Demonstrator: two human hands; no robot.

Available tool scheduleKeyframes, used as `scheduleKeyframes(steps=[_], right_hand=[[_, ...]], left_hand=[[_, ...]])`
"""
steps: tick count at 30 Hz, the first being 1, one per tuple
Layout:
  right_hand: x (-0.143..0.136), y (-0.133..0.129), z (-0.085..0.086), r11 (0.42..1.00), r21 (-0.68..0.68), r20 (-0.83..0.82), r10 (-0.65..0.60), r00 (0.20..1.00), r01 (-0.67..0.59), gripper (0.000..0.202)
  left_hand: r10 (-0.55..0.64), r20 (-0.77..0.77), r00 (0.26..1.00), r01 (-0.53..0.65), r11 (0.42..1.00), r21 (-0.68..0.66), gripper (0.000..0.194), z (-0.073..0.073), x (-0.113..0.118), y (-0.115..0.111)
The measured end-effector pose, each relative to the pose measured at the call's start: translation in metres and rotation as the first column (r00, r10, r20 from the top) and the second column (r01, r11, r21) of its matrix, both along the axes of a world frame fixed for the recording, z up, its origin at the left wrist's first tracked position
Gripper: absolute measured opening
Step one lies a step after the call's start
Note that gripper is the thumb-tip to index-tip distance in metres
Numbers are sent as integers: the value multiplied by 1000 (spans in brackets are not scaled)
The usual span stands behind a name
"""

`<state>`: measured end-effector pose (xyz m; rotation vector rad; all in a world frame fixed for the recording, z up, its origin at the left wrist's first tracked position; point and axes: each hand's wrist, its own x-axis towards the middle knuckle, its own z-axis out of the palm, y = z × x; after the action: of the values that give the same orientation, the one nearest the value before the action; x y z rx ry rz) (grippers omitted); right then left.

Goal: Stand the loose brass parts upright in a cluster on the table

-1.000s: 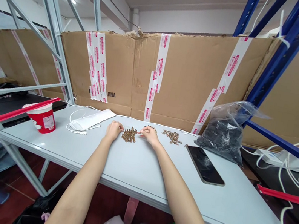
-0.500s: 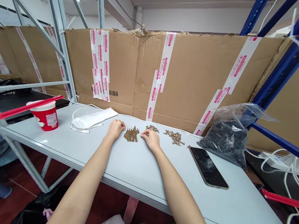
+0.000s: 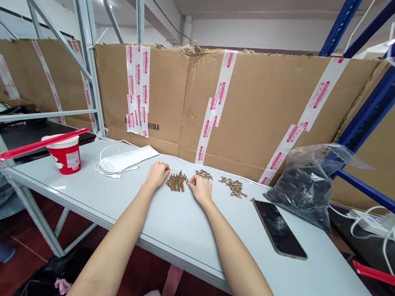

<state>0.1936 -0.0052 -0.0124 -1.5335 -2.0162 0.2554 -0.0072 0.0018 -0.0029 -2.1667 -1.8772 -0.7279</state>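
Observation:
A cluster of small brass-coloured metal pieces (image 3: 176, 182), many standing upright, sits on the grey-white table between my two hands. To its left is my left hand (image 3: 157, 175), fingers curled together and their tips close to the cluster. My right hand (image 3: 199, 189) is at the cluster's right edge, thumb and fingers pinched together. Whatever either hand may hold is too small or hidden to make out. Behind my right hand lies a small heap of shiny metal pieces (image 3: 204, 174), partly covered by it. Another loose heap of metal pieces (image 3: 234, 187) spreads farther right.
A black phone (image 3: 280, 229) lies right of the heaps, before a clear plastic bag (image 3: 302, 188) of dark contents. On the left are a white cable (image 3: 103, 167), a white flat packet (image 3: 129, 158) and a red cup (image 3: 66, 155). A cardboard wall (image 3: 256, 112) closes the table's back.
The view has shifted slightly, so everything appears a little lower and farther right. My right fingertips have come closer to the brass cluster and curled in more. My left hand stays beside it.

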Motion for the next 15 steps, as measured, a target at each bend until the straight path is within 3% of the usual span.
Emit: scheduleKeyframes(steps=[9, 15], right_hand=[[5, -1, 7, 999, -20, 25, -27, 999, 28, 20], [39, 2, 25, 958, 57, 79, -283, 956, 279, 21]], left_hand=[[7, 4, 1000, -7, 1000, -7, 19, 1, 1, 0], [1, -4, 1000, -1, 1000, 6, 20, 0, 2, 0]])
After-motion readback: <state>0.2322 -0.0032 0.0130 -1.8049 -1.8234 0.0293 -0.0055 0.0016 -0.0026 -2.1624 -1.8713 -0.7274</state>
